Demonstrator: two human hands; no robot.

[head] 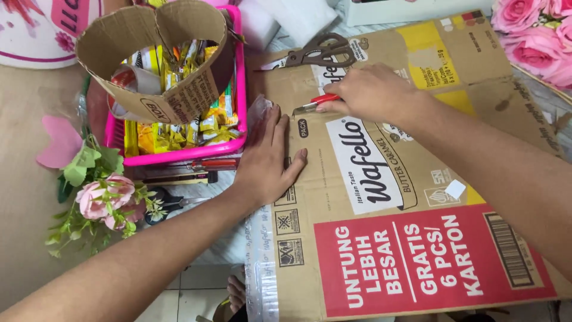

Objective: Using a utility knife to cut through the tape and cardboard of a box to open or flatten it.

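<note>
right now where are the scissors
In the head view the scissors lie at the top centre on the far edge of the flattened cardboard box, just beyond the right hand and right of the pink basket.

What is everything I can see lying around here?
Flattened cardboard box: one, brown with red and yellow panels, centre right.
Utility knife: one, red handle, on the cardboard.
Scissors: one pair, brown handles, top of the cardboard.
Basket: one, pink, holding yellow snack packets, upper left.
Heart-shaped cardboard band: one, brown, on the basket.
Artificial roses: a pink and green sprig, left; more pink ones top right.
Left hand: flat on the cardboard edge.
Right hand: gripping the knife.
</note>
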